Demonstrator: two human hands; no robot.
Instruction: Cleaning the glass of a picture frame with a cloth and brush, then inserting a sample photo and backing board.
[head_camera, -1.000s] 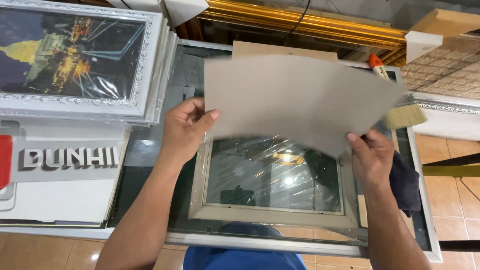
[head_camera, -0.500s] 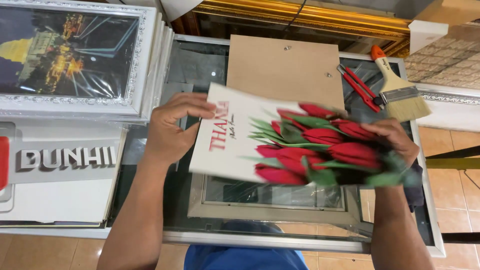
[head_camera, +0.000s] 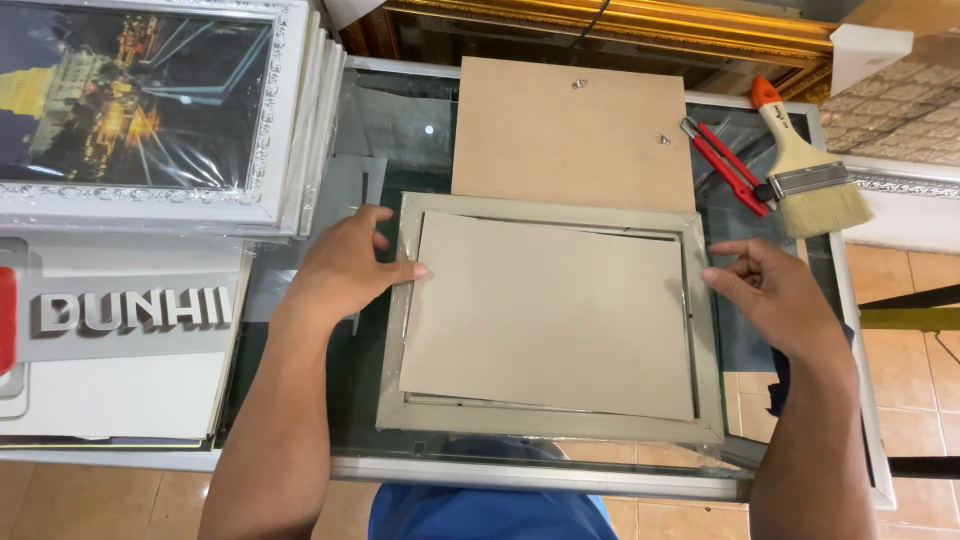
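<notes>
A pale grey picture frame (head_camera: 400, 330) lies face down on the glass table (head_camera: 300, 330). Inside it rests a sheet (head_camera: 550, 315) with its plain grey back up, slightly askew in the opening. My left hand (head_camera: 345, 265) lies on the frame's left edge, fingertips touching the sheet's left side. At the frame's right edge, my right hand (head_camera: 770, 290) has its fingers spread and touches the sheet's right side. Neither hand grips anything.
A brown backing board (head_camera: 570, 135) with small hangers lies just behind the frame. A red cutter (head_camera: 725, 165) and a wide paintbrush (head_camera: 805, 170) lie at the back right. Stacked white framed pictures (head_camera: 150, 110) and a grey sign board (head_camera: 130, 315) sit at the left.
The sheet, held up and turned to show red tulips half a second ago, now lies face down inside the frame. Both hands have let go and rest at the frame's sides.
</notes>
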